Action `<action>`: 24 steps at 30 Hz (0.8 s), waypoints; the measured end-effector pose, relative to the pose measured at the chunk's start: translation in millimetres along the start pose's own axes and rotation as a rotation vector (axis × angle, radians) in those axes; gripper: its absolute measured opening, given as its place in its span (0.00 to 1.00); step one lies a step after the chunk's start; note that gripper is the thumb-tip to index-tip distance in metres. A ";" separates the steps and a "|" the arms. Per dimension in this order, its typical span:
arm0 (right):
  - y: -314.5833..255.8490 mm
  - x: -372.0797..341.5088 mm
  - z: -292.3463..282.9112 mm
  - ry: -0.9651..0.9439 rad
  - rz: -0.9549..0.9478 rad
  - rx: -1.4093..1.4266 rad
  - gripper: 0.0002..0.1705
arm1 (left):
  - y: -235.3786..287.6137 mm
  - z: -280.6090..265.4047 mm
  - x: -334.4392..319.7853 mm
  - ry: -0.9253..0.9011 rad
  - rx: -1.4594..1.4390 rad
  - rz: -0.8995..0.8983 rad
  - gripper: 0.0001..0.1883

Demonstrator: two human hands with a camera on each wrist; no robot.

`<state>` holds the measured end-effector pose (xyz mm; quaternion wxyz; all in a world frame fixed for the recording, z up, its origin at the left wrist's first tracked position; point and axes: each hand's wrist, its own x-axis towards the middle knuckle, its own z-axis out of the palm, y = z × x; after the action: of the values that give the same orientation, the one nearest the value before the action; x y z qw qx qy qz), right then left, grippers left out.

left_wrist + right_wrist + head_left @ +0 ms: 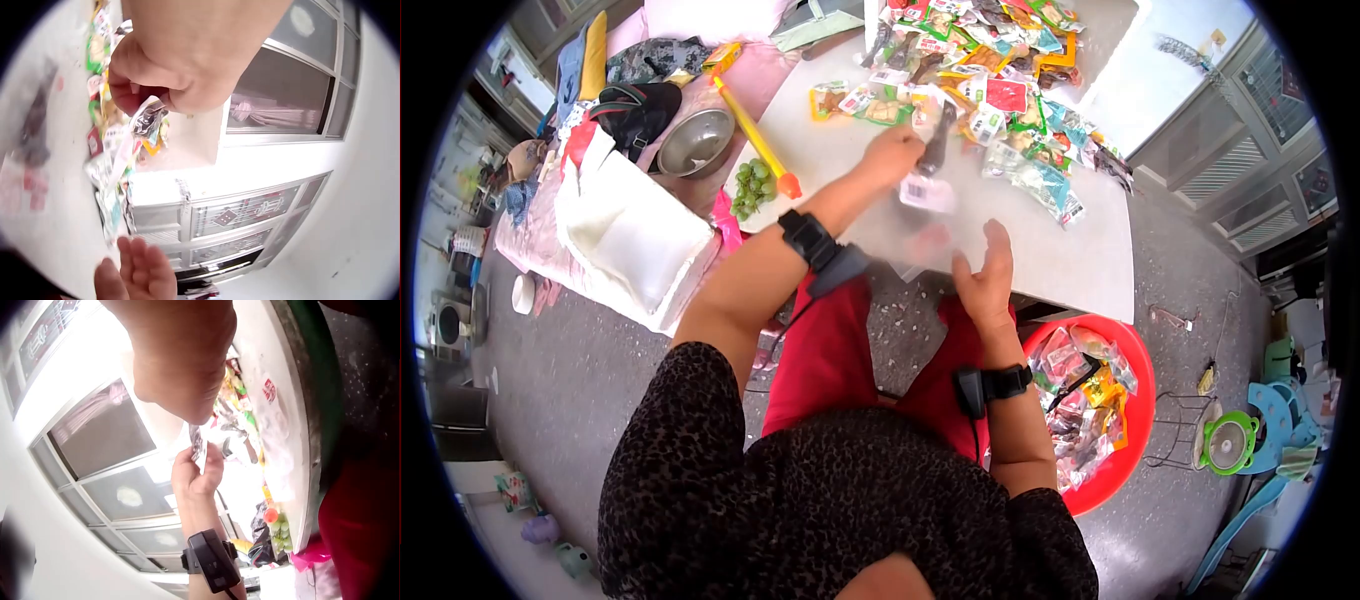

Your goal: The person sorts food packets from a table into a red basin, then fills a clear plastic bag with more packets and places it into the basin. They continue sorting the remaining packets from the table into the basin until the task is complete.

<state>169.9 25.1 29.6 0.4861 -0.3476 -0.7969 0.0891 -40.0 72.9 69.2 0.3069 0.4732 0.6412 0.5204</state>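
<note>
My left hand, reaching over the table, pinches a small snack packet between thumb and fingers. That packet, dark and white, also shows beyond the right wrist in the right wrist view. My right hand is by the table's front edge, fingers straight and palm turned inward, holding nothing. Between the hands lies a clear plastic bag with red print, blurred. A white-labelled piece shows just below the left hand. Ahead is a heap of colourful snack packets.
A red tub with more packets stands on the floor at right. On the table's left are green grapes and a yellow tube with an orange end. A metal bowl and a white foam box rest on the pink bed.
</note>
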 end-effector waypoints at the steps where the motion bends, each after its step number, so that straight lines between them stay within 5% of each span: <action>1: -12.4 3.9 -6.4 -0.015 -0.061 -0.056 0.24 | -1.8 6.0 -14.1 -0.037 -0.121 -0.063 0.09; 5: -40.0 10.0 -24.9 -0.152 -0.155 -0.288 0.25 | -3.6 34.5 -73.1 -0.126 -0.462 -0.115 0.02; 7: -21.7 1.7 -24.3 -0.221 -0.136 -0.186 0.22 | -11.7 51.6 -92.0 -0.116 -0.620 -0.115 0.05; 10: -13.2 -5.5 -31.7 -0.166 -0.101 -0.071 0.19 | 19.7 54.9 -112.6 -0.149 -0.852 -0.371 0.08; 13: -9.8 -15.0 -42.7 -0.117 0.113 0.043 0.12 | 27.0 47.7 -117.5 -0.214 -0.630 -0.306 0.12; 15: -0.2 -28.4 -46.4 -0.132 0.434 0.173 0.09 | 9.7 38.5 -110.5 -0.182 0.109 0.047 0.15; 16: 4.2 -33.8 -44.1 0.034 0.306 0.260 0.07 | 2.6 35.0 -109.8 -0.190 0.356 0.166 0.16; 17: 10.1 -39.5 -42.9 0.084 0.441 0.422 0.07 | 3.5 31.0 -111.4 -0.196 0.602 0.287 0.17; 20: 16.1 -51.8 -51.4 0.195 0.844 0.918 0.09 | 9.2 26.1 -127.6 -0.208 0.676 0.257 0.15; 24: 24.5 -66.3 -62.8 0.248 1.078 1.149 0.12 | -27.5 31.0 -127.6 -0.211 0.792 0.240 0.12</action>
<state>252.9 -11.4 2.7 0.5642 -0.3878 -0.2886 0.6694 25.9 -33.8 21.9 0.1024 0.6764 0.6970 0.2148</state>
